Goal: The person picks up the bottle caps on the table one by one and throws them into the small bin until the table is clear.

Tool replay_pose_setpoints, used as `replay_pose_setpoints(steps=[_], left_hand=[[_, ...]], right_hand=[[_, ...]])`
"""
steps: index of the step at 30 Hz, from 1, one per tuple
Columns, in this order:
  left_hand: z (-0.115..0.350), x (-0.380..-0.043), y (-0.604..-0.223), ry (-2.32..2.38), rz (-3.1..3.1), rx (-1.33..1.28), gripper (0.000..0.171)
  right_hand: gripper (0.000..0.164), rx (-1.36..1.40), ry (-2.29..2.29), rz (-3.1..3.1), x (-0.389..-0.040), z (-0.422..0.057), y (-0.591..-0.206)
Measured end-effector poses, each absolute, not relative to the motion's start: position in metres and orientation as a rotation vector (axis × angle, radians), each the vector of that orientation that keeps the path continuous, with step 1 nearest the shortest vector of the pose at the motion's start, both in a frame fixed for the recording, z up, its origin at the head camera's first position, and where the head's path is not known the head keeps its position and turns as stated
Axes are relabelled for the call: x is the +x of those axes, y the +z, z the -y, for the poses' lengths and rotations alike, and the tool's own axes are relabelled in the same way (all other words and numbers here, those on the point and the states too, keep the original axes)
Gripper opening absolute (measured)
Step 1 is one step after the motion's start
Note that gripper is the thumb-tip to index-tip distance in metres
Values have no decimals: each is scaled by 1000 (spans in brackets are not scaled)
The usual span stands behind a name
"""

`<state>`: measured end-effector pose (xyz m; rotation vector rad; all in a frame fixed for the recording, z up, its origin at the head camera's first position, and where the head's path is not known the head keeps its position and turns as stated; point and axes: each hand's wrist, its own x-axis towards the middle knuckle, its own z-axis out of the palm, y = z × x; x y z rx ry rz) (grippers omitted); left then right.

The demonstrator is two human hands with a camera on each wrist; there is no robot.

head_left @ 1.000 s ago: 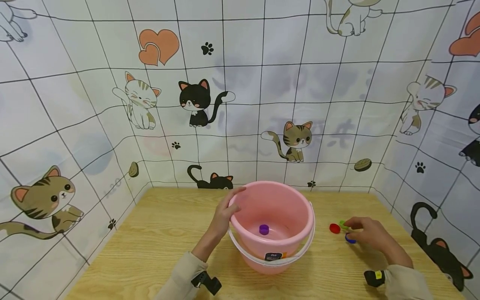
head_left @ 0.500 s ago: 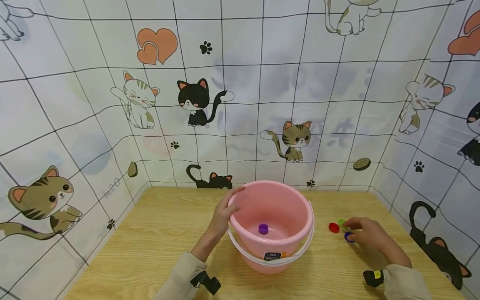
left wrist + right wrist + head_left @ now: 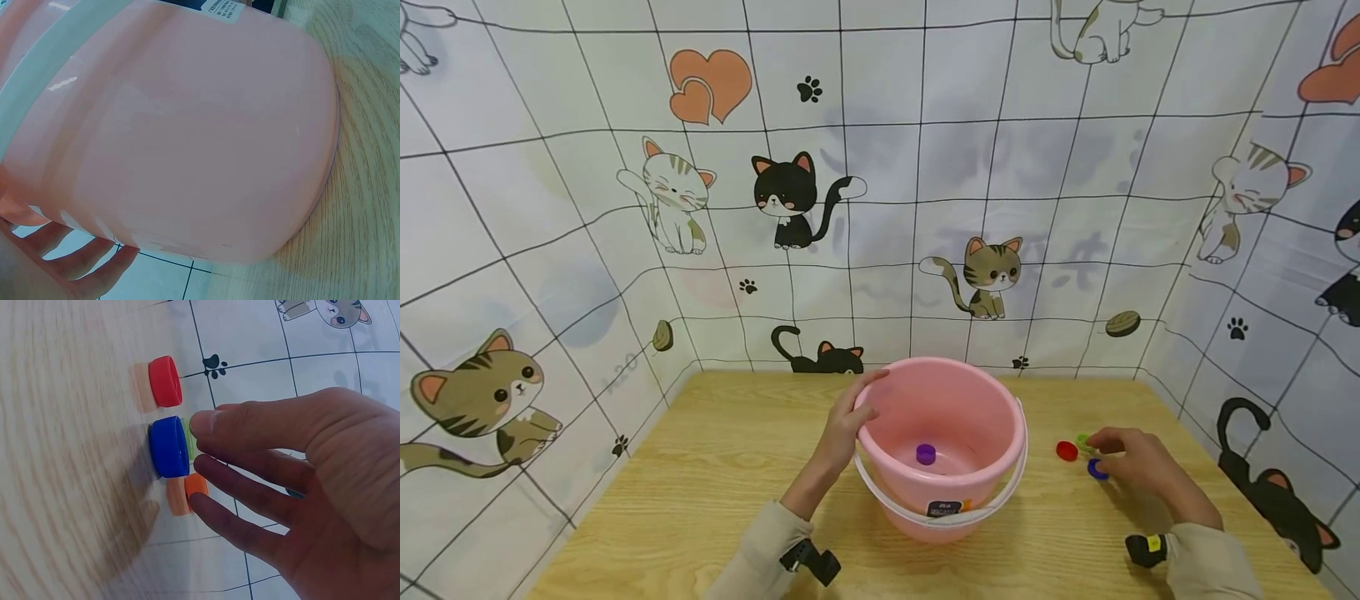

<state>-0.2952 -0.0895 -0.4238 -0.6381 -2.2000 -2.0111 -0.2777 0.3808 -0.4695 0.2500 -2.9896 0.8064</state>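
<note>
A pink bucket (image 3: 943, 417) with a white handle (image 3: 955, 523) stands on the wooden table. My left hand (image 3: 847, 422) grips its left rim, thumb on the inside and fingers around the outside. One purple bottle cap (image 3: 926, 454) lies on the bucket's floor. To the right, my right hand (image 3: 1138, 462) hovers over a small group of bottle caps, fingers loosely bent. A blue cap (image 3: 169, 447) sits just beside the thumb tip, with a green cap (image 3: 1082, 442) mostly hidden behind it. An orange cap (image 3: 195, 485) shows near a fingertip, and a red cap (image 3: 1067, 451) lies to the left.
A cloth backdrop (image 3: 880, 167) printed with cats, hearts and paw marks rises behind the table (image 3: 737, 467) and on both sides. The bucket stands between my two hands, with its handle hanging down at the front.
My right thumb has shifted off the blue cap, so more of that cap shows. The left hand and the bucket have stayed put; the head view has tilted slightly.
</note>
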Motion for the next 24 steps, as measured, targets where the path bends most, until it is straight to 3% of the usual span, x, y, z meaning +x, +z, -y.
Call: replay_pose_setpoints(steps=[24], left_hand=[[90, -294, -423, -2016, 2202, -638, 61]], right_hand=[[33, 256, 842, 3022, -280, -380, -478]])
